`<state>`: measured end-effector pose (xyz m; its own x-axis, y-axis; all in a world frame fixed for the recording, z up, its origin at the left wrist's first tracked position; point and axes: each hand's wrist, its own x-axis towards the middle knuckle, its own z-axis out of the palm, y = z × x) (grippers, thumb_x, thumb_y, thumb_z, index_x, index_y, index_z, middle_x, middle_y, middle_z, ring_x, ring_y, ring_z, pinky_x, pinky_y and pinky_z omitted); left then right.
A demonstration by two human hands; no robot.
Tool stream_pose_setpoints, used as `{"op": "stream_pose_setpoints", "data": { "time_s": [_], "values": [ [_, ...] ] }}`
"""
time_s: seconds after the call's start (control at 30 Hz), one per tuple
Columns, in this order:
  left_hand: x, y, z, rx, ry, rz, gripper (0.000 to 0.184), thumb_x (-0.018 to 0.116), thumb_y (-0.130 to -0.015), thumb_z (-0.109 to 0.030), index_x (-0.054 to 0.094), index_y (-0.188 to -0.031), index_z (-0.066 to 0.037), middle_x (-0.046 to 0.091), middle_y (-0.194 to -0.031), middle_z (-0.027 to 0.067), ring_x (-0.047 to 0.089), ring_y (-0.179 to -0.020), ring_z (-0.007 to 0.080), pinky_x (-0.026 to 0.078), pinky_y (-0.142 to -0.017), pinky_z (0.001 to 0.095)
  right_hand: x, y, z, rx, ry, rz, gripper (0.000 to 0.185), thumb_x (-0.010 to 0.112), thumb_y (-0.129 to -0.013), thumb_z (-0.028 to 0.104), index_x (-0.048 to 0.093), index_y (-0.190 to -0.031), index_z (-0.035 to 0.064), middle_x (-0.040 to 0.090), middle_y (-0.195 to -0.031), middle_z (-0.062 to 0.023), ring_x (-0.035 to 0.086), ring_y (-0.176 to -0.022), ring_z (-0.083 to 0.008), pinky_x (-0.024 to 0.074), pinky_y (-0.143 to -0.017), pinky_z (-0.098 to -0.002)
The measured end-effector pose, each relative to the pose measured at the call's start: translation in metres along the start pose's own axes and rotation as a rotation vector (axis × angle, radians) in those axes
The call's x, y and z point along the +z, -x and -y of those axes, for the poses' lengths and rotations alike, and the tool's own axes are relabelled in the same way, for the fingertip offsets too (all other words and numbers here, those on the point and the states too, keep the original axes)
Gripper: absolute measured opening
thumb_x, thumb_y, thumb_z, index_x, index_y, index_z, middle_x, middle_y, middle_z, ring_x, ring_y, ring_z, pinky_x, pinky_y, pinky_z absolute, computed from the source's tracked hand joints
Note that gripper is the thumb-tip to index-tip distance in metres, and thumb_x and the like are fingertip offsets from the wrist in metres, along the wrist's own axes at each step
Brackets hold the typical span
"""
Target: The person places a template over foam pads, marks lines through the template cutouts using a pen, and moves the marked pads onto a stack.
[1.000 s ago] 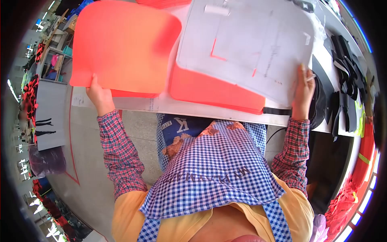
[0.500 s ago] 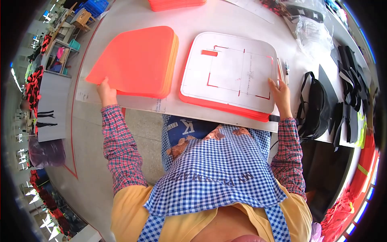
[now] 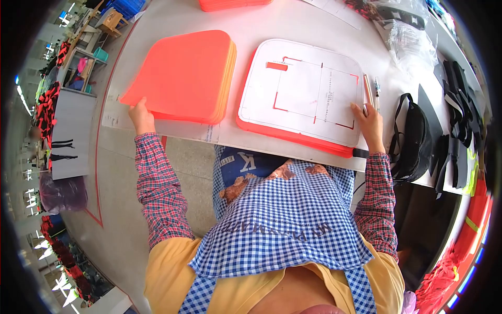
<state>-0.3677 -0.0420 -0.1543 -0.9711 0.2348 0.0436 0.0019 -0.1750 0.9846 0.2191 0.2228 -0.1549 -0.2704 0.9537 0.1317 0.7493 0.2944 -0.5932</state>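
My left hand [image 3: 141, 118] is at the near-left corner of a stack of orange sheets [image 3: 183, 76], thumb on top, pinching that corner. Right of it lies a second orange stack [image 3: 293, 137] with a white template [image 3: 300, 94] on top, marked with red-edged slots and printed lines. My right hand [image 3: 371, 125] rests by the template's right edge, thumb and fingers apart, thumb tip at the edge. Just beyond its fingertips lies a slim pen-like tool [image 3: 368, 88], with a second pen [image 3: 377, 88] beside it. Whether the fingers touch the first one I cannot tell.
Another orange stack [image 3: 235, 4] sits at the table's far side. To the right are a black bag [image 3: 413, 138], black straps [image 3: 457, 115] and clear plastic wrapping [image 3: 410, 44]. A small black piece [image 3: 360, 153] juts out at the near table edge.
The whole view has shifted slightly, moving the table things a little to the right and up. My left hand stays at the stack's corner; my right hand stays beside the template, fingers slightly more spread.
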Motion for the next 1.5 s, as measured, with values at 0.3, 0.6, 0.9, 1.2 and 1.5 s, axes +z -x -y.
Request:
{"op": "stream_pose_setpoints", "data": {
  "time_s": [0.3,0.6,0.9,1.2,1.5],
  "values": [
    [0.079,0.144,-0.050,0.584,-0.334,0.307,0.036,0.053,-0.097,-0.008,0.053,-0.132,0.000,0.060,-0.127,0.0179,0.057,-0.120,0.0276,0.046,-0.101,0.0364,-0.004,-0.005,-0.002,-0.006,0.096,0.069,0.052,0.070,-0.085,0.047,0.057,-0.075,-0.0018,0.057,-0.062,-0.0201,0.056,-0.056,-0.0367,0.0438,-0.056,-0.0436],
    [0.116,0.250,0.013,0.911,-0.999,1.086,0.053,0.066,-0.089,-0.041,0.060,-0.129,-0.006,0.050,-0.141,0.0138,0.036,-0.138,0.0366,0.031,-0.113,0.0496,-0.002,-0.008,0.002,-0.048,0.155,0.070,0.053,0.067,-0.085,0.052,0.063,-0.079,-0.0010,0.060,-0.062,-0.0172,0.061,-0.060,-0.0365,0.0476,-0.060,-0.0432],
    [0.105,0.253,0.027,1.008,-1.029,1.001,0.050,0.069,-0.086,-0.040,0.064,-0.126,-0.010,0.052,-0.141,0.0094,0.041,-0.134,0.0347,0.036,-0.108,0.0468,-0.010,-0.007,0.006,-0.033,0.192,0.204,0.056,0.065,-0.087,0.055,0.065,-0.075,-0.0001,0.062,-0.063,-0.0163,0.063,-0.061,-0.0343,0.0489,-0.062,-0.0426],
    [0.116,0.272,0.025,0.973,-1.006,0.989,0.055,0.068,-0.084,-0.048,0.064,-0.127,-0.013,0.050,-0.143,0.0078,0.035,-0.138,0.0354,0.024,-0.111,0.0571,-0.011,-0.005,0.002,-0.025,0.190,0.248,0.056,0.064,-0.086,0.057,0.069,-0.079,0.0012,0.065,-0.067,-0.0179,0.065,-0.064,-0.0345,0.0498,-0.064,-0.0438],
    [0.158,0.291,0.026,0.998,-0.973,1.204,0.062,0.068,-0.081,-0.056,0.064,-0.128,-0.015,0.050,-0.144,0.0081,0.034,-0.139,0.0379,0.023,-0.111,0.0609,-0.005,-0.002,-0.005,-0.061,0.188,0.181,0.055,0.066,-0.087,0.055,0.068,-0.078,-0.0001,0.063,-0.063,-0.0148,0.060,-0.055,-0.0271,0.0479,-0.057,-0.0386]
  ]
}}
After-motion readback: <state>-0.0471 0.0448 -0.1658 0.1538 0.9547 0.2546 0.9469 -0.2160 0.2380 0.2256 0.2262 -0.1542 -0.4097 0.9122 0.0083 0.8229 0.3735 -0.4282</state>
